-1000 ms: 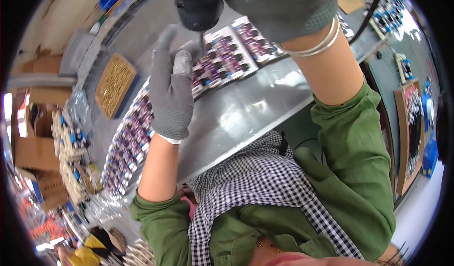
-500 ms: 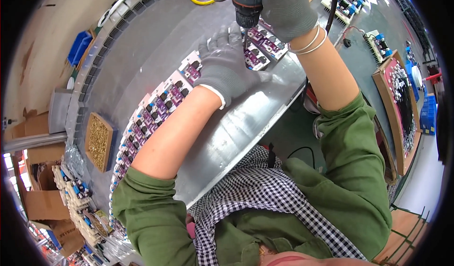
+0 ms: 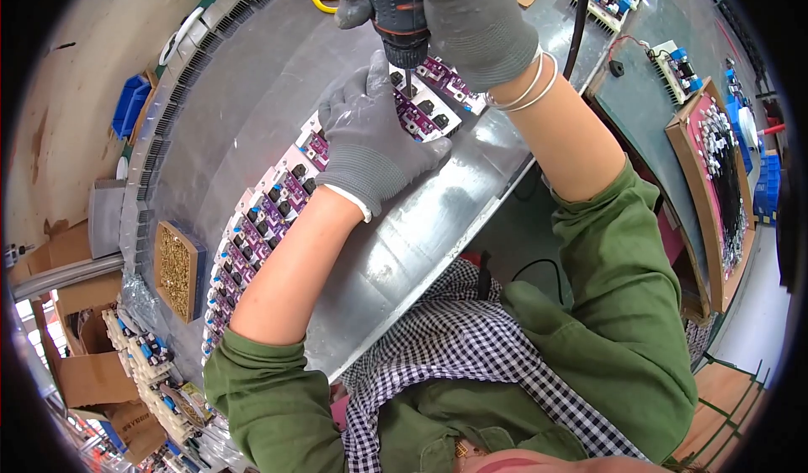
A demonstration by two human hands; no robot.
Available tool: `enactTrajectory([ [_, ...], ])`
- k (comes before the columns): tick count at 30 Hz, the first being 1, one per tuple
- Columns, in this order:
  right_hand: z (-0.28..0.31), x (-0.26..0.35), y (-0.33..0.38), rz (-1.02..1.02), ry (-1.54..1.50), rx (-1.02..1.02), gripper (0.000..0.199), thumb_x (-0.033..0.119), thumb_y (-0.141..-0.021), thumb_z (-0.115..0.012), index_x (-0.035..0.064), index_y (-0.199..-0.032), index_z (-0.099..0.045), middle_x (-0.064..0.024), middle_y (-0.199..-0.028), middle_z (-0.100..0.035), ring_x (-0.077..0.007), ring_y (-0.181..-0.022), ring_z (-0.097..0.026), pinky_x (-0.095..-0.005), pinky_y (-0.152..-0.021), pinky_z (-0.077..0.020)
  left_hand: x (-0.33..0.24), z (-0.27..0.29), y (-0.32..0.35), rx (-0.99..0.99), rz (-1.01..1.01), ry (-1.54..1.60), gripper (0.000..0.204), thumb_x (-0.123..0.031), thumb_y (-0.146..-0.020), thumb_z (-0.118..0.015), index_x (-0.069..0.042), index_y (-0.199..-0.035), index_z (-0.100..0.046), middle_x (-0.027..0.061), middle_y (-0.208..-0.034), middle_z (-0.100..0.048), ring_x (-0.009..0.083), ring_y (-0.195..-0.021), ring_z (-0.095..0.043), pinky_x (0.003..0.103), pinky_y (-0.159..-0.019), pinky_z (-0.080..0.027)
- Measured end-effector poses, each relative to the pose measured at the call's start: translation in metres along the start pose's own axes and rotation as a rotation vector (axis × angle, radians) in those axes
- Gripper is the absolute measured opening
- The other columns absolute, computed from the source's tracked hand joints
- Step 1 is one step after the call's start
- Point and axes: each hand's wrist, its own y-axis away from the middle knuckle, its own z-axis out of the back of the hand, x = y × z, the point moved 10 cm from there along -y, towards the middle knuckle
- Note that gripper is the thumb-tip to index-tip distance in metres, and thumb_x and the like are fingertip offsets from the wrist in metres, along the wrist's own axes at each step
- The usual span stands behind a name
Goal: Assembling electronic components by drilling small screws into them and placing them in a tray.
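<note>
While the gloved right hand grips a power screwdriver upright, its bit points down at a circuit board directly below the fist. The gloved left hand lies flat, fingers spread, just beside the bit, pressing the row of boards that runs along the steel counter under its wrist. The screwdriver's top is cut off by the frame's edge. Beyond the left forearm sits a tray of brass screws; the screw under the bit is too small to make out.
</note>
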Motion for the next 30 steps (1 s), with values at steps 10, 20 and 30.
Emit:
enactTrajectory([
  [10,-0.008,-0.005,0.007,-0.058,0.026,0.013,0.054,0.029,-0.086,-0.084,0.0057,-0.126,-0.056,-0.0012,-0.087,-0.061,-0.0075,-0.069,-0.062,-0.0226,-0.058,-0.0542,0.003,0.001,0.001,0.006,0.017,-0.002,0.123,-0.055,-0.062,-0.086,0.005,-0.154,-0.031,0.0254,-0.132,-0.054,0.0431,-0.129,-0.047,0.052,-0.116,-0.029],
  [20,-0.015,-0.010,0.002,-0.007,0.097,-0.005,0.053,0.023,-0.086,-0.083,0.0049,-0.127,-0.054,-0.0035,-0.091,-0.062,-0.0091,-0.069,-0.063,-0.0243,-0.057,-0.0549,0.002,-0.001,-0.011,0.081,0.062,-0.092,0.104,-0.058,-0.063,-0.083,0.006,-0.138,-0.052,0.0227,-0.130,-0.058,0.0395,-0.124,-0.054,0.049,-0.114,-0.033],
  [30,-0.061,-0.017,-0.040,0.146,0.141,0.089,0.042,0.024,-0.093,-0.075,0.0056,-0.123,-0.054,-0.0031,-0.085,-0.061,-0.0106,-0.065,-0.062,-0.0265,-0.056,-0.0552,0.048,0.081,0.030,-0.179,0.111,-0.143,0.113,-0.062,-0.075,-0.077,0.005,-0.155,-0.034,0.0277,-0.160,-0.037,0.0410,-0.152,-0.032,0.046,-0.124,-0.025],
])
